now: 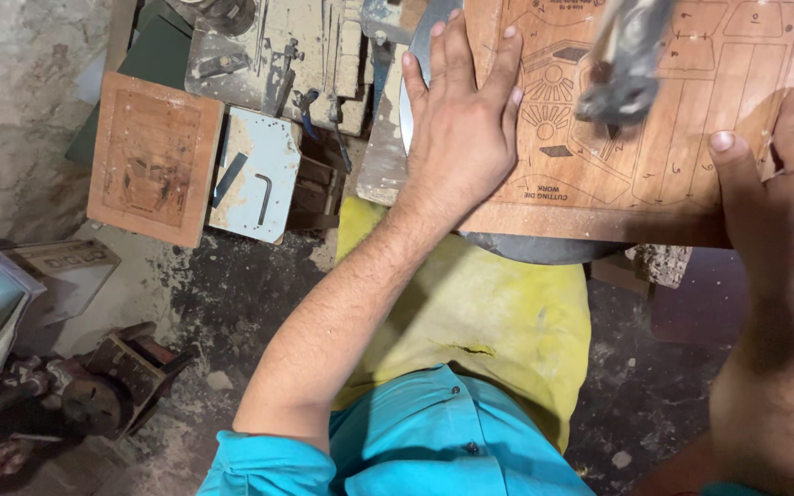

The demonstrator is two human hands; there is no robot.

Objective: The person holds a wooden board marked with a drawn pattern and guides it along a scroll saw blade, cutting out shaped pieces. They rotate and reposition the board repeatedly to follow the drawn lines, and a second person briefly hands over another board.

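Hands — left hand (pixel 464 124) spread flat on plywood board (pixel 673 174) | right hand (pixel 769 193) gripping its edge — thumb on top.

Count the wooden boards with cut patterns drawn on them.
2. One wooden die board lies under both hands, the left hand flat on it, the right hand gripping its edge. A smaller board rests at left. Others may be hidden in the clutter.
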